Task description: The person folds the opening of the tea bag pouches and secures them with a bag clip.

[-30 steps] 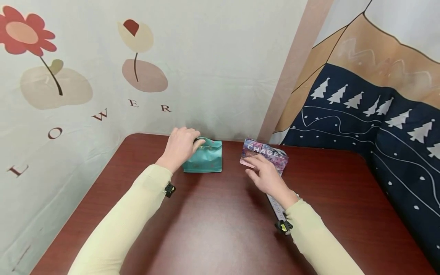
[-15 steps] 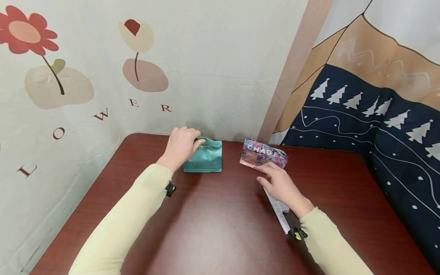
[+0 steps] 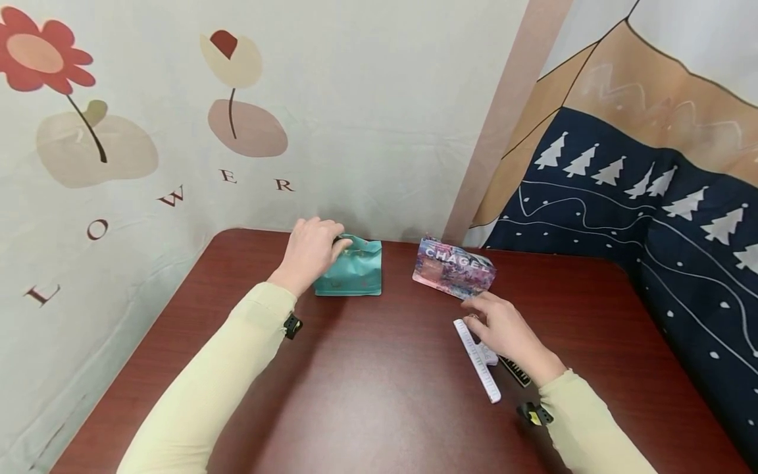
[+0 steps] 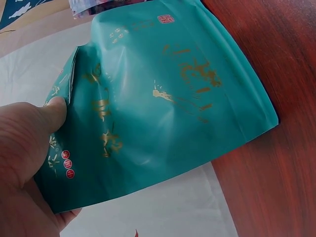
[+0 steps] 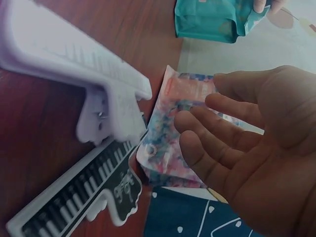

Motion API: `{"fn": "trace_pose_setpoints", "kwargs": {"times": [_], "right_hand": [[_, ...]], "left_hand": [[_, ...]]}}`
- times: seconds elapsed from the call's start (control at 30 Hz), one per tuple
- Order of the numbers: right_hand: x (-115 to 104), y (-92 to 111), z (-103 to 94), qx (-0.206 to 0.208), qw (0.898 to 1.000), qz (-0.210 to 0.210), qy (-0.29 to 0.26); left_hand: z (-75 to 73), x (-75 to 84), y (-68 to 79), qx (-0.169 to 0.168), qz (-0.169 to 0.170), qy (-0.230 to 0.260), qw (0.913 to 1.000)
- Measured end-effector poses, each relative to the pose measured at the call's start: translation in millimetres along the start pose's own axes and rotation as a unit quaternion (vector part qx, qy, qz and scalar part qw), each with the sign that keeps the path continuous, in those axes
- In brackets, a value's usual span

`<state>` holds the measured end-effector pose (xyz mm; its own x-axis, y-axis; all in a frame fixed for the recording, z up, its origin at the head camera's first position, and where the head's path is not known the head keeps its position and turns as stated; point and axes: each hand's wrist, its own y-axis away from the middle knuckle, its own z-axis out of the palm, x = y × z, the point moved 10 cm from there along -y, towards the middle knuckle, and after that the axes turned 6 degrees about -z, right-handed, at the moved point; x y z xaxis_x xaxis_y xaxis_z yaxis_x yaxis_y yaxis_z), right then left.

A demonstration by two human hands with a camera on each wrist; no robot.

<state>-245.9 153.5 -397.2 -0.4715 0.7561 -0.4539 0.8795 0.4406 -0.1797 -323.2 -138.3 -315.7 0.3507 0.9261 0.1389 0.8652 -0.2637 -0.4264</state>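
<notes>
At the back of the table, my left hand (image 3: 312,255) pinches the folded top of a teal pouch (image 3: 358,275). In the left wrist view the thumb presses on the fold of this gold-printed pouch (image 4: 148,103). My right hand (image 3: 510,334) hovers over two bag clips with loosely bent fingers and holds nothing. Beneath it lie a white bag clip (image 3: 477,362) with keyboard-like marks and a black piano-key bag clip (image 3: 516,371), partly hidden by the hand. The right wrist view shows both the white clip (image 5: 116,74) and the black clip (image 5: 79,192) beside each other.
A purple-pink patterned pouch (image 3: 453,266) lettered "CHAGEE" stands just beyond my right hand. The reddish-brown table (image 3: 367,395) meets a pale flower-print cloth (image 3: 379,131) at the back and left. Dark blue tree-print cloth (image 3: 592,197) hangs on the right.
My right hand has drawn back and rightward from the patterned pouch to over the clips, uncovering more of the white clip and part of the black one. The left hand keeps its place.
</notes>
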Motion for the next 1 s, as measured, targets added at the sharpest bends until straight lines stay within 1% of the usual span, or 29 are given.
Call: {"fn": "trace_pose_setpoints", "kwargs": {"times": [0.13,0.23,0.7,1.0], "right_hand": [[3.3,6.7,-0.5,0.002,1.000,-0.001,0.015],[5.9,12.4,0.3,-0.001,1.000,0.000,0.017],[20.0,35.2,7.7,-0.031,0.999,0.022,0.028],[21.8,44.4,13.9,-0.034,0.998,0.024,0.038]], "left_hand": [[0.8,-0.3,-0.5,0.000,-0.001,0.003,1.0000],[1.2,-0.3,-0.7,0.000,0.000,0.004,1.0000],[1.5,-0.3,-1.8,0.000,0.000,0.006,1.0000],[3.3,-2.4,-2.4,-0.002,-0.004,0.004,1.0000]]}}
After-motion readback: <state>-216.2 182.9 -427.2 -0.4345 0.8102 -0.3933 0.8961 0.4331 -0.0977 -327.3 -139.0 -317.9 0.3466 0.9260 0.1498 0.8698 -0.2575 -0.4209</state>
